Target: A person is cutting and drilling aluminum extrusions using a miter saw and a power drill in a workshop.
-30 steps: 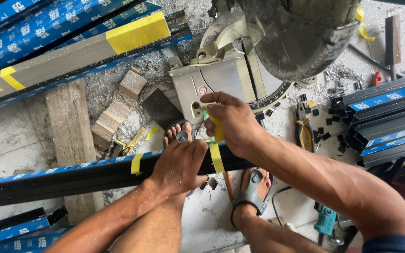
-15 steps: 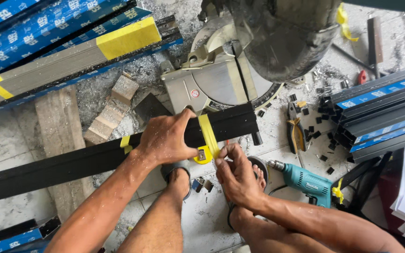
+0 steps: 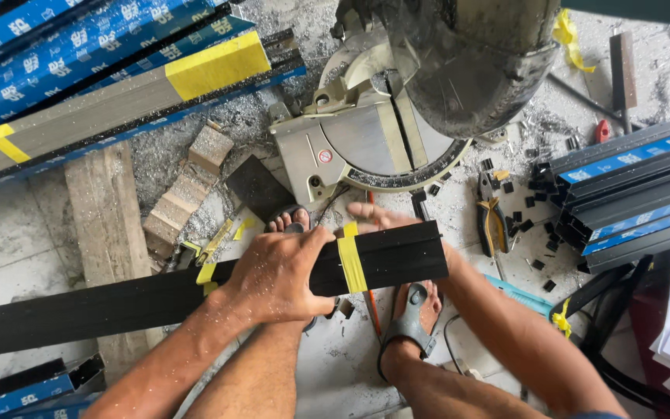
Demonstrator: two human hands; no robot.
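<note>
The left hand (image 3: 277, 275) grips the bundle of black profiles (image 3: 118, 299) from above, fingers curled over its top edge just left of a yellow tape band (image 3: 350, 264). The right hand (image 3: 374, 216) reaches under the bundle's cut end, fingers flat; its hold is hidden. The bundle lies in front of the mitre saw (image 3: 374, 140), above sandalled feet

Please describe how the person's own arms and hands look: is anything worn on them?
Both arms are bare, with no gloves, rings or watch visible. The left hand and forearm are speckled with fine pale dust or shavings. The right hand is mostly hidden; a dark blue sleeve edge shows by the elbow.
</note>
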